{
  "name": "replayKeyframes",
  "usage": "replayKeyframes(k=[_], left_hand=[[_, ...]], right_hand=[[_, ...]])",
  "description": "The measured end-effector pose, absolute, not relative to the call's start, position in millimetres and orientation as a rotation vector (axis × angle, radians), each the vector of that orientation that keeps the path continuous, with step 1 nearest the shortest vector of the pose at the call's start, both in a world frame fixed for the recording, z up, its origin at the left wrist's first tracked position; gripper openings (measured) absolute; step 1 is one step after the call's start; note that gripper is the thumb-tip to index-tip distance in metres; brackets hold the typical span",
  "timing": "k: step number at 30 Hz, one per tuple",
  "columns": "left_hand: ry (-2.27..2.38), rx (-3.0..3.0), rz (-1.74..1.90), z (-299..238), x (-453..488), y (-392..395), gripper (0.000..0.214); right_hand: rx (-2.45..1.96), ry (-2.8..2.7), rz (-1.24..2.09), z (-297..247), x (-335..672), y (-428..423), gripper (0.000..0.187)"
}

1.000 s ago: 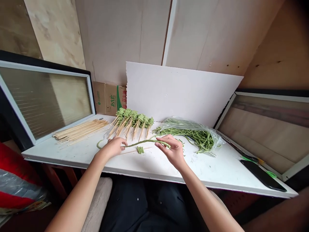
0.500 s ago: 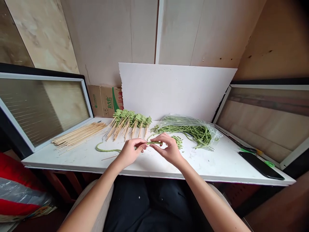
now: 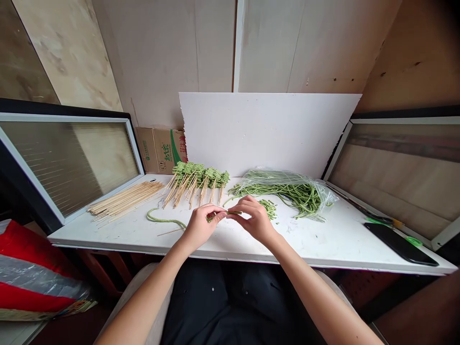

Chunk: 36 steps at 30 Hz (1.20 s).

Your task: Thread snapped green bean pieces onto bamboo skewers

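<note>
My left hand (image 3: 201, 223) and my right hand (image 3: 252, 219) meet over the middle of the white table (image 3: 323, 242), both pinched on one long green bean (image 3: 162, 220). The bean's free end trails left and curls on the table. A thin bamboo skewer (image 3: 168, 232) lies just left of my left hand. Behind my hands lies a row of finished bean skewers (image 3: 196, 179). Beside my right hand sits a small heap of cut bean pieces (image 3: 269, 208).
A pile of bare bamboo skewers (image 3: 124, 200) lies at the left. A clear plastic bag of long beans (image 3: 287, 190) sits at the right. A black phone (image 3: 399, 243) and green-handled scissors (image 3: 381, 221) lie at the far right. A white board (image 3: 266, 132) and a cardboard box (image 3: 161, 150) stand behind.
My hands have drawn together from wide apart along the bean. The right hand slid left toward the left hand, and the bean now sticks out only on the left.
</note>
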<state>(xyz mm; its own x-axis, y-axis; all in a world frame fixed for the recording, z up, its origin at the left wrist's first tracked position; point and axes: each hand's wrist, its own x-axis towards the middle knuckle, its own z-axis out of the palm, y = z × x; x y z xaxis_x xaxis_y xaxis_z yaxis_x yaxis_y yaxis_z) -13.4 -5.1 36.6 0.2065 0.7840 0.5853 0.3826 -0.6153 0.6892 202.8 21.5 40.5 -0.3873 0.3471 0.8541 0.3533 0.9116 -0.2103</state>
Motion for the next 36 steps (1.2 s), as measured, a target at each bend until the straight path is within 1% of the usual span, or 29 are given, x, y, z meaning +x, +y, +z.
replayKeyframes(k=[5,10,15,22,24,26,28,30,33,36], left_hand=[[1.086,2.087,1.377,36,-11,-7,0.024],[1.036,2.082,1.384,31,-11,-3,0.02],[0.975,2.021,1.43,27,-11,-1,0.02],[0.94,2.041,1.404,24,-14,3,0.019],[0.97,2.068,1.361,25,-18,5,0.021],[1.023,2.053,1.34,26,-24,8,0.023],[1.055,1.999,1.363,26,-29,11,0.025],[1.04,1.951,1.402,25,-32,14,0.029],[0.989,1.935,1.416,22,-35,18,0.033],[0.97,1.946,1.388,17,-35,20,0.035]], right_hand=[[-0.541,-1.998,-0.084,39,202,21,0.011],[-0.538,-1.925,0.045,36,193,18,0.009],[-0.562,-1.833,0.277,33,189,17,0.017],[-0.602,-1.782,0.533,23,189,24,0.034],[-0.606,-1.741,0.527,26,195,26,0.033],[-0.626,-1.683,0.453,31,204,30,0.028],[-0.675,-1.668,0.368,35,215,36,0.024],[-0.763,-1.723,0.301,31,224,44,0.024],[-0.901,-1.923,0.242,11,229,59,0.025],[-0.932,-2.193,0.288,-17,228,70,0.019]])
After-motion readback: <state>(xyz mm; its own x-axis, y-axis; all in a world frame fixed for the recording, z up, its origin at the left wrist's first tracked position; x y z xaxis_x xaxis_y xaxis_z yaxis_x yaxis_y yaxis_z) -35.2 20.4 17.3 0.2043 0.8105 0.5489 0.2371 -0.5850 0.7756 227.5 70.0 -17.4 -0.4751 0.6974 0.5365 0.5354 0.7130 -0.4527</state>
